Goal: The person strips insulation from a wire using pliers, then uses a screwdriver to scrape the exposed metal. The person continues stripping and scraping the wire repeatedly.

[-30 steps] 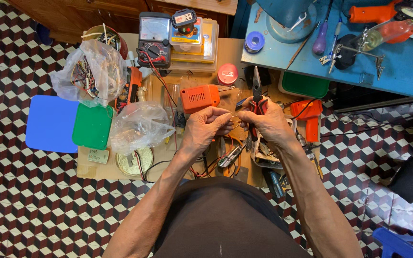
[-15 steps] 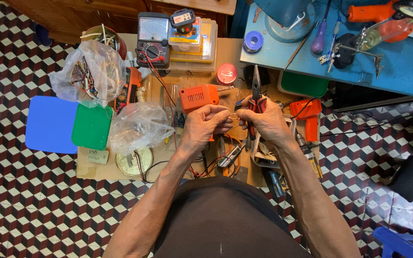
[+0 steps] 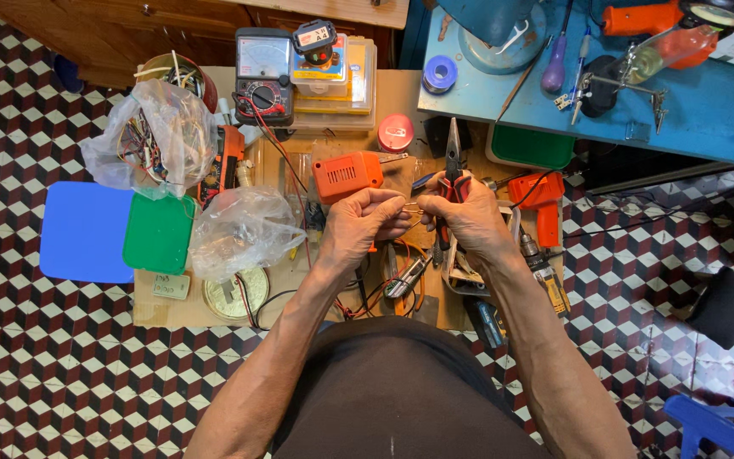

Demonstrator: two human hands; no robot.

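My right hand (image 3: 469,217) grips red-handled long-nose pliers (image 3: 452,161), whose jaws point away from me. My left hand (image 3: 358,223) is closed, its fingertips pinching a thin wire (image 3: 412,206) that runs across to the right hand. Both hands hover over a low wooden board (image 3: 401,102) on the floor. An orange plastic device (image 3: 347,174) lies just beyond my left hand. What the wire joins to is hidden under my fingers.
A multimeter (image 3: 264,75), a red round tin (image 3: 395,133), clear plastic boxes (image 3: 333,81) and two plastic bags of parts (image 3: 150,136) crowd the board. Blue and green lids (image 3: 116,231) lie left. An orange tool (image 3: 545,200) lies right, by a blue table (image 3: 681,102).
My left hand has slid slightly toward me and to the right, closer to the right hand. The pliers stay upright in my right hand.
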